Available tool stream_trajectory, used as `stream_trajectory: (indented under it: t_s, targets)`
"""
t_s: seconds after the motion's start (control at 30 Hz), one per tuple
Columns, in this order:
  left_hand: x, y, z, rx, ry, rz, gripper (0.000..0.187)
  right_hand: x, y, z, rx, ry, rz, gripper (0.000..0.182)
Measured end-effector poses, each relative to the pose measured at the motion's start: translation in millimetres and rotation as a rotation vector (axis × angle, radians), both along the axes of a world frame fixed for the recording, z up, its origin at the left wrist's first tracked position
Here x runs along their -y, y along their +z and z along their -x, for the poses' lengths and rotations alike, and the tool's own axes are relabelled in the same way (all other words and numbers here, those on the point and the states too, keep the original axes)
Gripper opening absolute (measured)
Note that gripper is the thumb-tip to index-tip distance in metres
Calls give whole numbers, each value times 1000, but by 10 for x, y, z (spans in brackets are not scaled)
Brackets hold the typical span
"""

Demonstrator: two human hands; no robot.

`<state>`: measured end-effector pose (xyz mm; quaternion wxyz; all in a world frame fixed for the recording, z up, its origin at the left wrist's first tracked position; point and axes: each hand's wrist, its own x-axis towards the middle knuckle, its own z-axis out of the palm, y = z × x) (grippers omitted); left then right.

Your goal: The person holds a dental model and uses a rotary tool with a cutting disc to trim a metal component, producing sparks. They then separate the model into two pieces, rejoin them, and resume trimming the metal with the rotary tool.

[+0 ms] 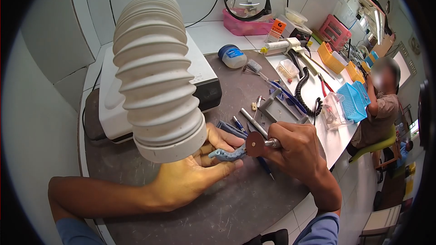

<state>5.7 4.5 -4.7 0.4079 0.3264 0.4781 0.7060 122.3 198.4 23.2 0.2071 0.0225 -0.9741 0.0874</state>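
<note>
My left hand (190, 172) is closed, thumb and fingers pinching a curved grey-blue dental piece (230, 155) with a bumpy surface, shaped like a row of teeth. My right hand (297, 149) wraps round a rotary handpiece (274, 143), whose metal nose shows beyond the fingers. A reddish-brown disc (255, 144) is mounted on its tip, its edge right at the end of the dental piece. Under and behind the hands lie a metal rod (249, 118), a blue pen-like tool (265, 167) and a grey tool rest (281, 108).
A wide ribbed white hose (156, 72) hangs over my left hand, in front of a white box unit (111, 109). Behind stand a blue-lidded jar (232, 56) and a pink basket (238, 23) with dark-framed safety glasses (249, 17). A person (381, 95) sits at the right.
</note>
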Motion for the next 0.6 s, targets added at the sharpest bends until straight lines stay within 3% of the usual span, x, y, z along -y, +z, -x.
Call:
stream_trajectory:
  t_s: [0.6]
  targets:
    - [-5,-2,-3,29,9,15,24,0,-3,-6,23,-24,9,44]
